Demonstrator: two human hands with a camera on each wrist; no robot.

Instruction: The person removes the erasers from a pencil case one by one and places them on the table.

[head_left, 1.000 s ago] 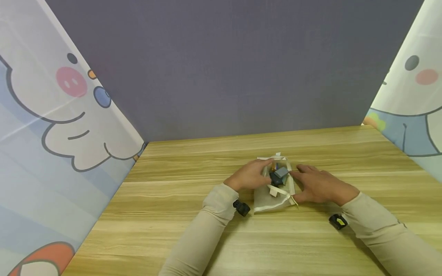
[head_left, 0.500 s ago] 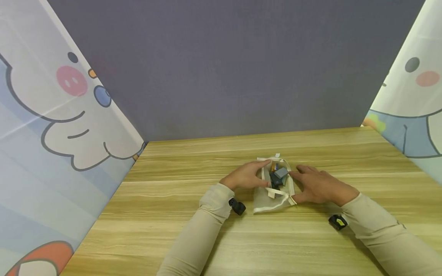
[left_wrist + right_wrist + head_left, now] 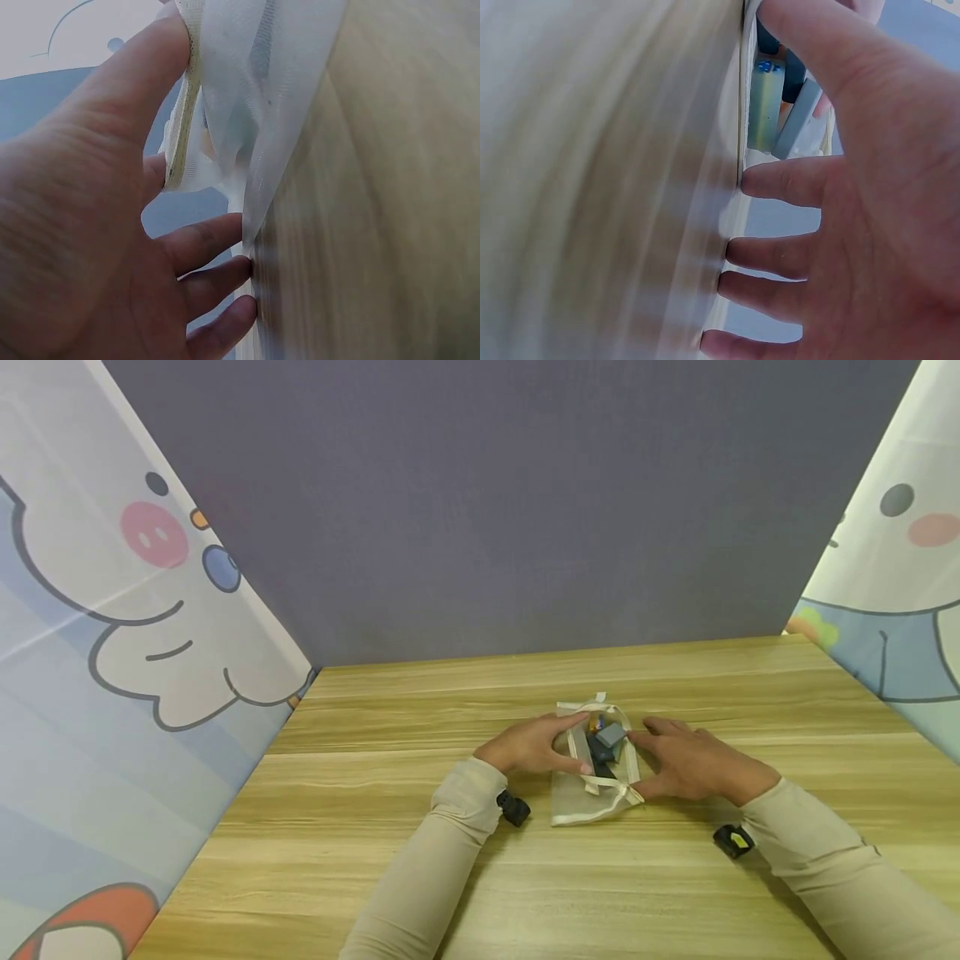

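A white, see-through mesh bag [image 3: 576,802] with cream edging lies on the wooden table, its mouth spread wide. Inside show a grey block [image 3: 611,735], dark pieces [image 3: 599,748] and a small orange and blue item [image 3: 596,723]. My left hand [image 3: 531,745] is at the left rim, thumb and index finger stretched apart along the edging. Opposite it, the right hand [image 3: 693,764] touches the right rim with thumb and index fingertip, fingers straight. In the right wrist view a pale green-yellow box [image 3: 766,105] stands beside the grey block, partly behind my thumb.
The wood-grain table [image 3: 375,727] meets a dark grey panel [image 3: 510,510] at the back. Cartoon-printed sheets [image 3: 82,652] hang on both sides. A small black device [image 3: 514,807] is on the left wrist, another [image 3: 732,841] on the right.
The left hand has shifted slightly left, its thumb and index finger spreading wider. With it the left rim has moved outward, baring more of the dark pieces. The right hand stays put.
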